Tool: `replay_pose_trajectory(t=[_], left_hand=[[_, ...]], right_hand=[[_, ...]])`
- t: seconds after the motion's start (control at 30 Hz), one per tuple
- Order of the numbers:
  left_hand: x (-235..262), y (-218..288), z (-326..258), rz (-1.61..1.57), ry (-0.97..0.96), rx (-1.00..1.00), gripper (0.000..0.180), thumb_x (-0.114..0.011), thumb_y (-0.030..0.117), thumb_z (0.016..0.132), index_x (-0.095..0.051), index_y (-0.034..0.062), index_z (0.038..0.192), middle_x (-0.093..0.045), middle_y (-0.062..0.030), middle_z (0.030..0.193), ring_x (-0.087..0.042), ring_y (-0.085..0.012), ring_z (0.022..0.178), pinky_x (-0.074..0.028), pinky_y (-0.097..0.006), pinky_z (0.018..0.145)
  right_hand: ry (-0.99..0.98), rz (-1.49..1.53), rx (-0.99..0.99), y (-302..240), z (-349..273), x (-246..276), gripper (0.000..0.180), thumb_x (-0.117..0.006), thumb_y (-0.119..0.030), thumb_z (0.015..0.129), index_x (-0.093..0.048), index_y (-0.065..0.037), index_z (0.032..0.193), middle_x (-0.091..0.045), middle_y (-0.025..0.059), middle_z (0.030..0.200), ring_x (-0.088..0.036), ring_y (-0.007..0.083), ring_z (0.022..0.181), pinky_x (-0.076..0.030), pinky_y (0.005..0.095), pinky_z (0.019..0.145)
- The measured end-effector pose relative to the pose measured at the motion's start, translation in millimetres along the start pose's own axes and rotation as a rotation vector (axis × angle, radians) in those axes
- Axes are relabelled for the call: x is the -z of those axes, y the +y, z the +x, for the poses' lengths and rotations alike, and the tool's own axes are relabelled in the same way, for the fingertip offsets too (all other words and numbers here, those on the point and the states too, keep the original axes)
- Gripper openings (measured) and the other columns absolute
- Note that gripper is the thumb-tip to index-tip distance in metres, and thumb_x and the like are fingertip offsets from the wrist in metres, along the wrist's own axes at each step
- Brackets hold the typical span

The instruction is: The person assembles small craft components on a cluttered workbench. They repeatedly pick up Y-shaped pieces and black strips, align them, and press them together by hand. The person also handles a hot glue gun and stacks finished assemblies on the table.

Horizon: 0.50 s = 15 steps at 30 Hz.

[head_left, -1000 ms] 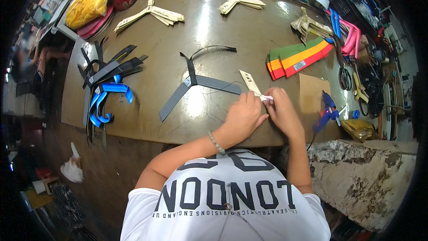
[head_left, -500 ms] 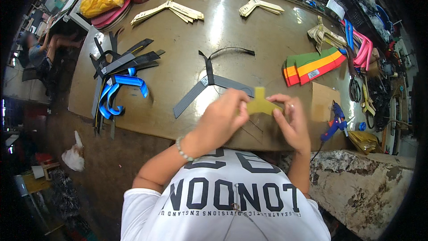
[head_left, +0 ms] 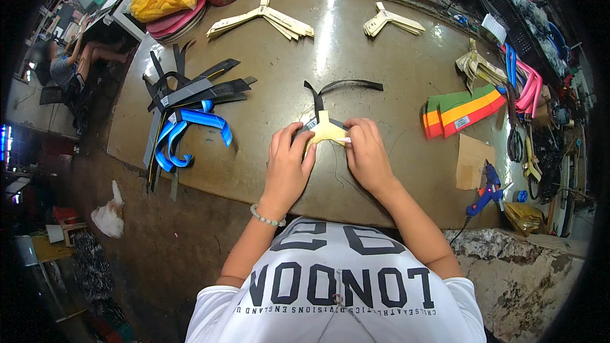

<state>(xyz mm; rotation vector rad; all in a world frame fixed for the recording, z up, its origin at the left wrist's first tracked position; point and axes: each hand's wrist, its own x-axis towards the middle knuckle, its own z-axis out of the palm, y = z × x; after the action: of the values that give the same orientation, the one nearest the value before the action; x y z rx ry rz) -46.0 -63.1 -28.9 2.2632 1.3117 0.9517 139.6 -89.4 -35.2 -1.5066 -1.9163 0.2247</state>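
Observation:
A pale yellow Y-shaped piece (head_left: 326,131) lies over the joint of a Y-shaped strap with grey arms and a black tail (head_left: 319,100). My left hand (head_left: 287,164) grips its left arm between thumb and fingers. On the other side my right hand (head_left: 367,157) pinches the right arm, thumb toward me. Both hands are closed and hide most of the grey straps. The black tail points away from me and forks at its far end, one branch curving right. Loose dark threads trail on the table near my hands.
Left on the table (head_left: 267,108) lie black and grey straps (head_left: 190,92) and blue straps (head_left: 216,121). At the back are stacks of cream Y-shaped pieces (head_left: 270,20). Green-yellow-red bands (head_left: 470,111), cardboard (head_left: 473,162) and a blue glue gun (head_left: 488,190) are at right.
The yellow piece has moved left and down onto the strap joint, carried by both hands. My left hand now sits left of it, and the whole view has shifted slightly.

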Motion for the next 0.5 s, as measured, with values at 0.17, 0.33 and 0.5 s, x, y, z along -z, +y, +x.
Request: replay_pose_trajectory(t=[0.17,0.33,0.5], left_hand=[[5.7,-2.8,-4.6,-0.028,-0.062,-0.065,0.023,-0.068,0.007,0.084,-0.066,0.0012,0.106,-0.061,-0.0131,0.116,-0.055,-0.0331,0.108,-0.046,-0.041,0.093],[0.2,-7.8,-9.2,-0.054,-0.041,-0.1,0.021,-0.067,0.002,0.083,-0.065,-0.0016,0.104,-0.061,-0.0141,0.115,-0.056,-0.0333,0.103,-0.048,-0.04,0.087],[-3.0,-1.8,-8.2,-0.026,-0.01,-0.081,0.02,-0.066,0.0,0.083,-0.065,-0.004,0.102,-0.06,-0.0155,0.113,-0.056,-0.0336,0.103,-0.049,-0.04,0.087]], right_hand=[[-0.078,0.051,0.056,-2.3,-9.7,12.0,0.022,-0.067,-0.003,0.08,-0.054,0.002,0.097,-0.061,0.0171,0.108,-0.056,0.0356,0.101,-0.046,0.0431,0.087],[-0.034,-0.064,0.082,-5.4,-19.8,6.2,0.022,-0.066,-0.008,0.082,-0.058,0.003,0.099,-0.065,0.0156,0.107,-0.057,0.0317,0.097,-0.045,0.0426,0.084],[-0.012,-0.067,0.069,-2.2,-16.6,-1.1,0.028,-0.067,-0.009,0.082,-0.06,0.003,0.106,-0.065,0.0154,0.106,-0.057,0.0307,0.094,-0.045,0.0413,0.08]])
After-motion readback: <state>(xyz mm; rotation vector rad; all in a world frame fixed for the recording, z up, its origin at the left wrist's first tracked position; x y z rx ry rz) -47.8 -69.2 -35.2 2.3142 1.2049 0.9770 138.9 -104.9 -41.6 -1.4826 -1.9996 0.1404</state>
